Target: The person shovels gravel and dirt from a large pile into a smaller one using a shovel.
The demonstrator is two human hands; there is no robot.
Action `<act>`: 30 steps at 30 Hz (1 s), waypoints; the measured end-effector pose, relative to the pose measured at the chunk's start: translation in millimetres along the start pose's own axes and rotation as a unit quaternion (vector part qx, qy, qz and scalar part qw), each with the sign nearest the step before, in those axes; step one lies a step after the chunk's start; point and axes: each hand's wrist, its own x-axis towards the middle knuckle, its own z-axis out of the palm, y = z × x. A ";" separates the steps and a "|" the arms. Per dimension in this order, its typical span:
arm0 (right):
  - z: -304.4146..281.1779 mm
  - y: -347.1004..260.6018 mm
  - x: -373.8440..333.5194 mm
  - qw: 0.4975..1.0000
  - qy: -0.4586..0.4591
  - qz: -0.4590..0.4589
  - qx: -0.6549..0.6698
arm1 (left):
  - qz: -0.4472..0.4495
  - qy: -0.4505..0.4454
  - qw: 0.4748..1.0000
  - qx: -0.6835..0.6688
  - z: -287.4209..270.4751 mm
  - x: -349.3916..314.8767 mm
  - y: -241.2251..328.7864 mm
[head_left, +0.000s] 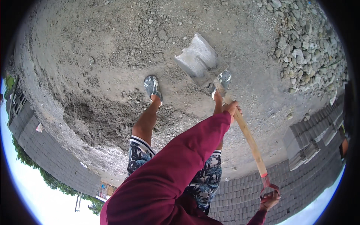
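Note:
A shovel [249,137] slants across the right half of the view, with a wooden shaft and a red D-shaped grip at its lower end. My left hand [233,108] is wrapped round the shaft, not far above the blade. Down at the end, my right hand [270,199] is closed on the red grip. The worn metal blade [198,56] has a ragged front edge and looks bare of any load. It is over the grey ground just ahead of my right shoe [224,78]; whether it touches the ground I cannot tell.
At the far right lies a heap of broken stones [300,52]. Dark, damp-looking loose sand or mix [93,120] spreads to the left of my left shoe [153,86]. Stacked grey blocks [311,135] stand at the right, and more rows of blocks [41,135] line the left edge.

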 end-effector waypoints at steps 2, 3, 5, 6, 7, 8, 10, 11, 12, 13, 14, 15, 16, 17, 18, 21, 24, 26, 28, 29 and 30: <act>-9.2 27.5 -3.5 0.998 0.053 0.014 0.024 | 0.020 0.005 0.999 0.031 -10.6 -12.0 -5.5; -7.5 34.5 -9.0 0.997 0.056 0.038 0.027 | 0.030 0.018 0.999 0.041 -14.3 -15.3 -6.0; 8.4 40.9 -33.6 0.996 0.044 0.072 0.042 | 0.056 0.034 0.996 0.062 -19.4 -25.6 -1.7; 13.7 34.6 -42.5 0.996 0.021 0.075 0.047 | 0.066 0.039 0.995 0.061 -27.6 -25.4 6.4; 10.5 39.9 -46.0 0.996 0.015 0.077 0.047 | 0.064 0.036 0.996 0.046 -41.7 -21.5 9.4; -0.1 54.6 -50.2 0.995 0.041 0.078 0.049 | 0.054 0.031 0.997 0.035 -49.9 -20.4 6.0; -5.5 75.6 -36.9 0.992 0.072 0.086 0.062 | 0.043 -0.005 0.999 0.028 -42.3 -45.5 8.8; -9.3 82.2 -32.8 0.995 0.049 0.030 0.079 | 0.047 -0.020 0.999 -0.010 -34.1 -60.7 15.1; -14.3 75.5 -35.7 0.996 0.021 -0.024 0.088 | 0.045 -0.011 0.999 -0.006 -40.2 -65.2 20.2; -12.0 69.9 -28.7 0.993 0.046 0.045 0.101 | 0.068 0.018 0.997 -0.012 -42.6 -64.7 30.6; -8.8 58.0 -26.3 0.992 0.043 0.046 0.105 | 0.097 0.040 0.994 -0.020 -40.6 -58.9 41.7; -2.4 45.7 -22.8 0.992 0.025 0.068 0.099 | 0.083 0.059 0.995 -0.011 -43.6 -53.6 42.1; 3.5 38.6 -19.2 0.992 0.008 0.089 0.093 | 0.088 0.056 0.994 -0.010 -42.6 -47.8 30.8; -24.9 55.0 -12.0 0.993 0.004 0.086 0.079 | 0.069 0.062 0.996 0.010 -37.8 -45.6 7.7; -40.0 48.6 -8.4 0.993 -0.001 0.087 0.077 | 0.052 0.072 0.996 0.030 -35.3 -44.6 -14.1; -77.2 7.4 -20.0 0.994 0.043 0.100 -0.028 | -0.025 0.105 0.994 0.027 -8.3 -42.6 -80.3; -78.7 1.6 -4.9 0.996 -0.017 0.077 -0.039 | -0.039 0.096 0.995 0.009 -9.7 -22.0 -73.4; -18.2 10.5 5.0 0.997 -0.016 0.070 0.013 | -0.013 0.111 0.994 0.021 -13.2 -6.1 -12.7; 48.4 3.0 -26.2 0.993 -0.026 0.108 0.033 | 0.026 0.156 0.985 0.069 -36.7 -0.1 52.5; 80.7 4.3 -44.8 0.988 -0.035 0.138 0.059 | 0.042 0.139 0.986 0.085 -49.2 4.6 75.6; 84.5 20.6 -61.5 0.985 0.002 0.164 0.048 | 0.036 0.139 0.986 0.081 -52.3 -2.2 79.8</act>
